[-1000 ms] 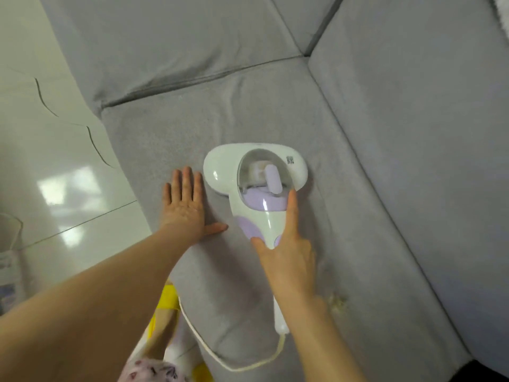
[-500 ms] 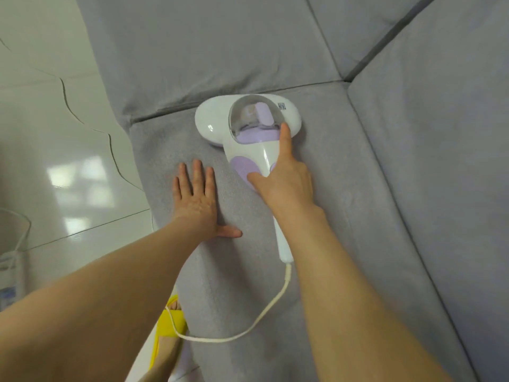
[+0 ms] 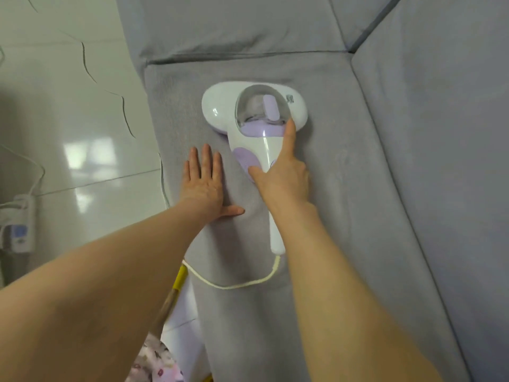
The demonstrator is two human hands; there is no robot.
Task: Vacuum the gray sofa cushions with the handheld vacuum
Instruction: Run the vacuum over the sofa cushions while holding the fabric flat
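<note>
A white and lilac handheld vacuum [image 3: 248, 111] lies flat on the gray sofa seat cushion [image 3: 344, 188], its wide head toward the seam at the cushion's far end. My right hand [image 3: 283, 175] grips its handle, index finger stretched forward along the body to the clear dust cup. My left hand [image 3: 203, 183] presses flat on the cushion just left of the handle, fingers together, thumb out. The vacuum's cream cord [image 3: 237, 283] trails from the handle's end across the cushion and over its left edge.
The sofa's back cushion [image 3: 440, 133] rises on the right; another gray cushion [image 3: 234, 26] lies beyond the seam. Glossy white floor tiles [image 3: 82, 133] lie to the left, with a power strip and cable [image 3: 19, 221]. A yellow object [image 3: 179, 277] shows beside the sofa's edge.
The vacuum first slid forward toward the far seam with my right hand on its handle, then came back a little. My left hand stayed flat on the cushion beside it.
</note>
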